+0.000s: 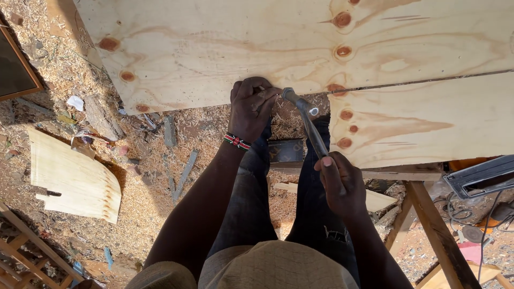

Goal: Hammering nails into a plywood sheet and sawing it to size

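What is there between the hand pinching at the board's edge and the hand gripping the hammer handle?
In the head view, the hammer bridges the left hand and right hand; beneath it show the person's dark trousers and sawdust-covered ground.

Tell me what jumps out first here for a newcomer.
The big pale plywood sheet with dark knots fills the top. At its lower edge the left hand pinches something small against the wood, while the right hand grips a hammer whose head meets it there. Sawdust covers the ground.
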